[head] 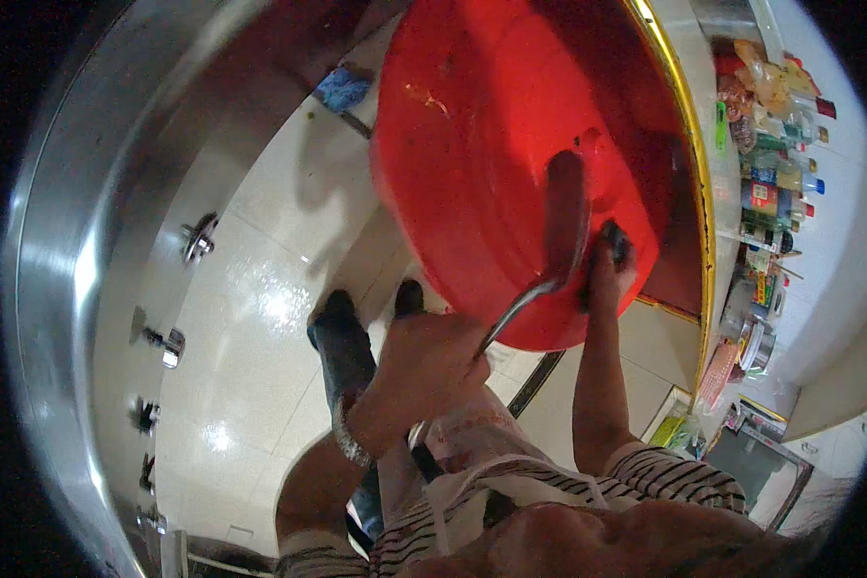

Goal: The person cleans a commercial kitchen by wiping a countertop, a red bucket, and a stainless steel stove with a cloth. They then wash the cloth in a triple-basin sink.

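Note:
A large red plastic tub (477,180) fills the upper middle of the view, its inside showing streaks and small bits of residue. My left hand (433,354), with a bracelet at the wrist, grips the handle of a metal ladle or spatula (524,303). The tool's oblong head lies over the tub, dark and partly in shadow. At the tub's right side my right hand (612,267) is closed around a small dark object (613,233); what it is cannot be made out. Whether this hand also touches the tub is unclear.
A stainless steel counter edge (79,274) curves along the left. Several bottles and packets (773,180) line a counter with gold trim (702,195) on the right. Below are a tiled floor (260,303), my shoes (336,307) and a blue cloth or bag (343,88).

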Tool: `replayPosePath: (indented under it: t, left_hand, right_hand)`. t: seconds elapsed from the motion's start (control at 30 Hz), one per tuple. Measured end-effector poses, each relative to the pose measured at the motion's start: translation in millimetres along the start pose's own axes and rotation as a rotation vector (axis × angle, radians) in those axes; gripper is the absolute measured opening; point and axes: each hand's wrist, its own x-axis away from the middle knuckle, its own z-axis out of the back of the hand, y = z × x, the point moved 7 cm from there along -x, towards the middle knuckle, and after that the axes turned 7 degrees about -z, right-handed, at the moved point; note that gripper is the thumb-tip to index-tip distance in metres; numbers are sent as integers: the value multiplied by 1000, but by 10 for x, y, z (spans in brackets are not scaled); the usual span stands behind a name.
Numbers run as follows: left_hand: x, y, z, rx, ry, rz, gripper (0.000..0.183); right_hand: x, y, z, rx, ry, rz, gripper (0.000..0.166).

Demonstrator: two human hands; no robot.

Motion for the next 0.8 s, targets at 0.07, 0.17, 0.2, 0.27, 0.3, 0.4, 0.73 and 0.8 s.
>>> replayPosePath:
  t: [0.07,0.17,0.2,0.27,0.3,0.4,0.73,0.8]
  left_hand:
    - [294,-26,27,36,115,83,13]
    - [628,-137,20,5,209,202,9]
    - [669,-163,6,-13,241,221,9]
    - [688,-234,-25,131,384,286,11]
    - [701,-300,-26,201,452,318,13]
    - [692,-415,-29,188,585,335,8]
    - [981,-886,-314,323,663,470,20]
    - [937,-847,-263,295,665,496,21]
  right_hand:
    - [-8,-317,-201,50,-20,230,34]
    - [-3,-1027,-580,-101,-114,217,32]
    - [-42,-1207,-668,-105,-168,269,32]
    - [-145,-1463,-806,-104,-289,376,31]
    - [-247,-1526,-794,-196,-300,352,30]
    - [-610,-1643,-686,-390,-257,269,28]
    - [-781,-1834,-1342,-220,-388,540,41]
    - [-912,-1644,-1302,-362,-464,197,39]
